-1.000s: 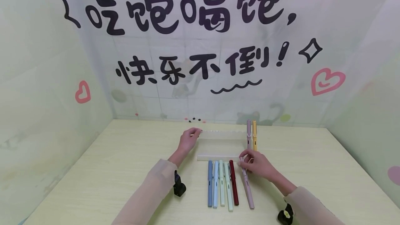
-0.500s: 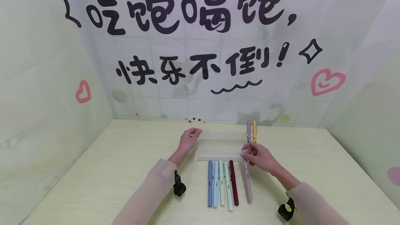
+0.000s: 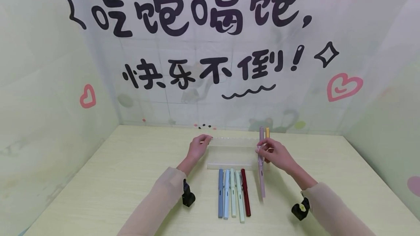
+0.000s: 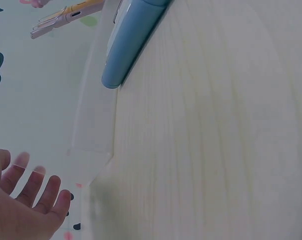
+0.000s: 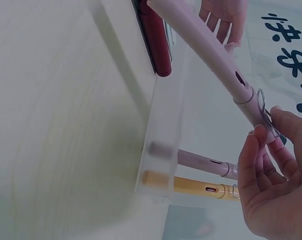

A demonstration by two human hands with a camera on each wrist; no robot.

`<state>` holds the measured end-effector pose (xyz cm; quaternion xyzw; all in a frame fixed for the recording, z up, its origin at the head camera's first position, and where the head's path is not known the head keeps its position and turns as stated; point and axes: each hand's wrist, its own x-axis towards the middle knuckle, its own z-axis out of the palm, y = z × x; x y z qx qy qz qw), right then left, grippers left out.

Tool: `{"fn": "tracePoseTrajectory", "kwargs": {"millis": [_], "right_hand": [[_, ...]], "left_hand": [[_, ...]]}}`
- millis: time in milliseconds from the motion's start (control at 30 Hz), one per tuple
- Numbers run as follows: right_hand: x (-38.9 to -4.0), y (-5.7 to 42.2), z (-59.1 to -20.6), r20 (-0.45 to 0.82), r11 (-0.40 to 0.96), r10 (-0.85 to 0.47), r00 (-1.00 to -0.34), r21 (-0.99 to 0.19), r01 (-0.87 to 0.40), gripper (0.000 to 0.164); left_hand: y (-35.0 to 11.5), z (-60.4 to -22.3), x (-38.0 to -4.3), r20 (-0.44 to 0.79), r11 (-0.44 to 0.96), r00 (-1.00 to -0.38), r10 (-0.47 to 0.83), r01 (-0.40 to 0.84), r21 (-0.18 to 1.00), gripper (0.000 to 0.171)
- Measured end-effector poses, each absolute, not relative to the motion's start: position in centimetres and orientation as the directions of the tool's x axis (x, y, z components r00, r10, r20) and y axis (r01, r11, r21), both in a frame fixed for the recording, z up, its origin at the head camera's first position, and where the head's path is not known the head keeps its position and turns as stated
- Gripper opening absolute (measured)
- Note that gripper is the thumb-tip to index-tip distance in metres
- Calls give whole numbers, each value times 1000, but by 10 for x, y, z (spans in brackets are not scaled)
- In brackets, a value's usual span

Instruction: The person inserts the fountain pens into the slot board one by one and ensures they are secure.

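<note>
My left hand point(image 3: 198, 146) pinches the back left corner of a clear plastic pen stand point(image 3: 226, 165); its fingers show beside the clear sheet in the left wrist view. My right hand point(image 3: 275, 154) holds a light purple pen point(image 5: 205, 55) by its clip end between thumb and fingers. That pen hangs with its other end down, in front of the stand's right side. Behind it, another purple pen point(image 5: 200, 162) and a yellow pen point(image 5: 200, 187) rest in the right end of the stand, caps up. The right hand partly covers both in the head view.
In front of the stand lie a blue pen point(image 3: 220, 192), a light blue pen point(image 3: 226, 196), two pale green pens point(image 3: 233, 194) and a dark red pen point(image 3: 245, 194), side by side. A printed backdrop point(image 3: 197, 112) closes off the table's far edge.
My right hand has lifted the purple pen off the table, up and back towards the stand, and the pen is now nearly upright in the head view. The left hand stays put.
</note>
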<state>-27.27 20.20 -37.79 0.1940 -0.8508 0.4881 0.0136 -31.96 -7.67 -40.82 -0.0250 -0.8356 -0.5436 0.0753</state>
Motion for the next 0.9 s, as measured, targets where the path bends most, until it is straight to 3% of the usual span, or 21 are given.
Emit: {"fn": "tracePoseTrajectory", "kwargs": {"millis": [900], "right_hand": [[-295,200,-349,331,501,-243,-912,-762,-410,23]], "left_hand": [[-77,-408,-318,127,397,-991,-33,104,912,29]]}}
